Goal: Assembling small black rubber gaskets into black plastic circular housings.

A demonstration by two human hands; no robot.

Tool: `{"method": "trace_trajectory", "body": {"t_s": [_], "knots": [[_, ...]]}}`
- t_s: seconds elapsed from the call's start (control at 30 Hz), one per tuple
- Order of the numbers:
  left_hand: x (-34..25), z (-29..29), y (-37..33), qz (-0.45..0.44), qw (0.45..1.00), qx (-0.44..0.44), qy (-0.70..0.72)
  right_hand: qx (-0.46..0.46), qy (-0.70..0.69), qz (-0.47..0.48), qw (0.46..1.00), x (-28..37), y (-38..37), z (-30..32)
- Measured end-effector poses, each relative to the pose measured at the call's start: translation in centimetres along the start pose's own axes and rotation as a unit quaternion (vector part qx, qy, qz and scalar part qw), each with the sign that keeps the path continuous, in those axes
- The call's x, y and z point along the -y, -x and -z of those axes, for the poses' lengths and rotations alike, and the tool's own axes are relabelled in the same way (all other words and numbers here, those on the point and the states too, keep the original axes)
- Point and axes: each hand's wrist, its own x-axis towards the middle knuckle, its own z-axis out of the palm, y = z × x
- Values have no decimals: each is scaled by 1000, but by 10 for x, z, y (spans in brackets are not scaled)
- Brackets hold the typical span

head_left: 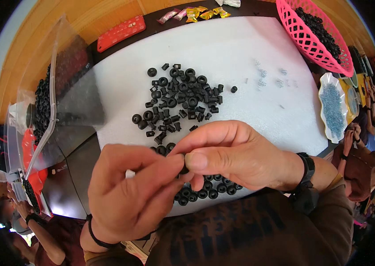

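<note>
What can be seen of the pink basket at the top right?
The pink basket is an openwork plastic lattice with a thick rim, lying tilted at the white mat's far right corner. Small black ring-shaped parts fill it. Part of it is cut off by the picture's top edge. Neither of the hands touches it.

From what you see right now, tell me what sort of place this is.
Probably a small-parts assembly or sorting workbench shared with other workers. A heap of black rubber rings lies on a white foam mat, a pink basket holds more, and both hands pinch one ring.
</note>
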Motion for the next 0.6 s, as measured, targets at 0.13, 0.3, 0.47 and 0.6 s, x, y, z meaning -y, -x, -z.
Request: {"method": "trace_trajectory", "body": {"t_s": [0.13, 0.3, 0.47, 0.6], "knots": [[13, -1, 12, -91, 989, -31, -114, 60, -16, -7, 998, 0, -12, -2], [24, 8, 8, -85, 994, -21, -59, 62, 18, -32, 997, 1, -21, -1], [42, 9, -21, -46, 986, -64, -148, 86, 11, -21, 996, 3, -27, 16], [81, -14, -71, -4, 992, -57, -112, 72, 10, -26, 997, 5, -29, 29]]}}
